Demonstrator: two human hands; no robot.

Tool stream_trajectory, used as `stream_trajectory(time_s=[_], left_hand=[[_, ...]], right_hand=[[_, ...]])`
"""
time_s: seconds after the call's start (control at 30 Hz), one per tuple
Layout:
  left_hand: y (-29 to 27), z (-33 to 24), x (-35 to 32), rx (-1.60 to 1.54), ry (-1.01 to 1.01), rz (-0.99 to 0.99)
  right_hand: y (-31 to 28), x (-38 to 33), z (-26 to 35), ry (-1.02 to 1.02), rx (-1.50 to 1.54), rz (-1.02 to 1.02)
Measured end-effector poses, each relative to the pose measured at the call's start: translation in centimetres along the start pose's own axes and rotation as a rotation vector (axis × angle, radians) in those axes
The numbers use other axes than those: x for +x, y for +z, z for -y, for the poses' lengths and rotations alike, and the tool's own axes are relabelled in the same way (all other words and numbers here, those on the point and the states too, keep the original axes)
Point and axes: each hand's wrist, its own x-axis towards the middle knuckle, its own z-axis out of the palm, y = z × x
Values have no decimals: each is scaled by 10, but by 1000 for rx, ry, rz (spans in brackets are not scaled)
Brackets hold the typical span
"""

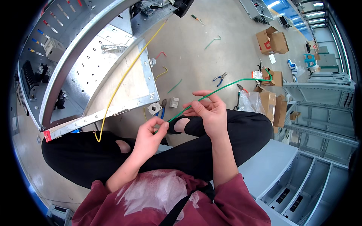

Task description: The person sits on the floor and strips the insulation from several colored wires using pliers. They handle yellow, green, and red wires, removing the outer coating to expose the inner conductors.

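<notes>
Green wire (234, 81) held in both hands, below and right of the metal cabinet (149, 79), far end bent into a hook, well to the cabinet's right. Left grip (148, 138) clamped on the near end of the wire, thumb against forefinger, just below the cabinet's lower right corner. Right grip (211, 113) clamped on the same wire, farther right of the cabinet, thumb to one side, fingers loosely spread. Yellow wire (125, 76) slanting across the cabinet's front, lower end hooked past its bottom edge. On the grey floor (196, 49), just right of the cabinet's lower corner: white part (154, 109) with a dark opening, blue-handled pliers (163, 111), small white block (174, 102). Up along the cabinet's right edge: red offcut (161, 52), yellow offcut (161, 75), green offcut (175, 86). Farther right of the cabinet: second pliers (219, 78), clear bag (250, 101), open carton (280, 43). Below the cabinet: folded legs in black trousers (241, 132), dark red shirt (237, 203).
</notes>
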Motion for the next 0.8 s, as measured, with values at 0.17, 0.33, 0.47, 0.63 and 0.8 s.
stream_trajectory(time_s=[0.17,0.33,0.47,0.63,0.8], left_hand=[[0,-2,-1,-15,18,42],[-3,-2,-3,-113,12,107],[-5,1,-5,-107,9,89],[0,-2,-9,-20,43,78],[-2,0,-7,-149,20,168]], right_hand=[[-6,0,-4,-14,58,23],[-8,0,-3,-16,116,39],[-8,3,-7,-28,183,-49],[-14,1,-5,-34,139,-49],[-15,0,-4,-70,144,-74]])
